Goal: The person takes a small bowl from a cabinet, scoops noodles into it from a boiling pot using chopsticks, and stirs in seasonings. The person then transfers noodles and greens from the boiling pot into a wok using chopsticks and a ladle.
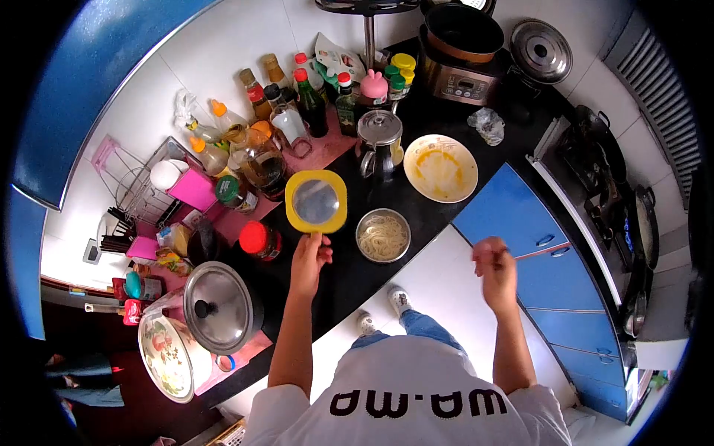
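Note:
A yellow-rimmed square lid [338, 202] with a clear round centre is above the dark counter, and my left hand [308, 260] is closed on its near edge. To the right of it, a round metal bowl [383, 236] holds pale noodles. Behind the bowl stands a white plate [441, 169] with yellow-orange smears. My right hand [494, 260] is raised over the floor beside the counter edge, its fingers curled and blurred; whether anything is in them cannot be made out. A red-lidded jar [260, 239] stands left of my left hand.
Behind are a metal pot [380, 132], bottles [311, 102] and a cooker [462, 74]. A lidded pot [220, 307] stands at the left, near a floral bowl [165, 357]. The stove [587, 178] is at the right, above blue cabinets [559, 279]. Another person's legs [88, 379] show at lower left.

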Demonstrator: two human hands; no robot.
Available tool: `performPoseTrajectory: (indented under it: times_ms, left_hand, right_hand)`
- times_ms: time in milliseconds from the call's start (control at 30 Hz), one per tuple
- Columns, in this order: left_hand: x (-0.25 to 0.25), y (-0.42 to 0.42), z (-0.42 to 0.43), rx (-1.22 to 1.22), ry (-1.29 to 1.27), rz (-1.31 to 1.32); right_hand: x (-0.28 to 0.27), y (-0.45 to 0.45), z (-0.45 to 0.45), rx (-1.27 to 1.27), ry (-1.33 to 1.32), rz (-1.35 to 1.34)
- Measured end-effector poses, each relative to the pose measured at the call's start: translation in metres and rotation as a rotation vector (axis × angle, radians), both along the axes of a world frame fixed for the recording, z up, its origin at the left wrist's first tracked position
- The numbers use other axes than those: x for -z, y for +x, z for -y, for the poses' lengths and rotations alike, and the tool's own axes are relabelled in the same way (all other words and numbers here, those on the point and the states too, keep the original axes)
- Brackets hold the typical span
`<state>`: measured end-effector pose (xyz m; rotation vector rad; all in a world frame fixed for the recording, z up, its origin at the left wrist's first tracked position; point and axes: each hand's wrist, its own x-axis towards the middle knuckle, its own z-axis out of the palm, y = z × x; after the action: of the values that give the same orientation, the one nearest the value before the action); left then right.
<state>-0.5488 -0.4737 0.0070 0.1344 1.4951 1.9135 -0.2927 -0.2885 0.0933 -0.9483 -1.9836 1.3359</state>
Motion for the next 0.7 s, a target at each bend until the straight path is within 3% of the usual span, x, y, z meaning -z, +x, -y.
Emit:
performPoseTrajectory:
  times_ms: [67, 133, 200, 233, 333, 467, 533, 600, 667, 700]
  left_hand:
    - [-0.021, 0.022, 0.019, 0.075, -0.021, -0.013]
    - [-0.032, 0.04, 0.037, 0.214, -0.024, -0.015]
    - [-0.019, 0.056, 0.054, 0.255, -0.062, -0.196]
    - [-0.01, 0.063, 0.06, 0.214, 0.079, 0.019]
    - [-0.015, 0.075, 0.069, 0.367, -0.146, -0.076]
    - [-0.002, 0.084, 0.082, 0.423, 0.041, -0.102]
    - [-0.018, 0.091, 0.073, 0.32, 0.11, -0.218]
    - [-0.005, 0.088, 0.079, 0.328, 0.097, -0.133]
    - [0.01, 0.082, 0.087, 0.558, 0.06, -0.259]
    - [0.008, 0.084, 0.087, 0.559, 0.061, -0.254]
  right_hand:
    - [0.003, -0.026, 0.007, -0.177, 0.151, 0.054]
    - [0.001, -0.055, 0.013, -0.39, 0.329, -0.074]
    - [-0.008, -0.072, 0.019, -0.458, 0.372, 0.0]
    - [-0.011, -0.078, 0.022, -0.521, 0.418, 0.072]
    - [-0.006, -0.091, 0.025, -0.539, 0.594, 0.119]
    - [0.007, -0.094, 0.019, -0.605, 0.774, 0.197]
    - [0.008, -0.094, 0.019, -0.599, 0.808, 0.172]
    - [0.009, -0.094, 0.019, -0.596, 0.814, 0.062]
    - [0.01, -0.094, 0.024, -0.562, 0.81, 0.011]
    - [0.011, -0.093, 0.026, -0.525, 0.81, -0.044]
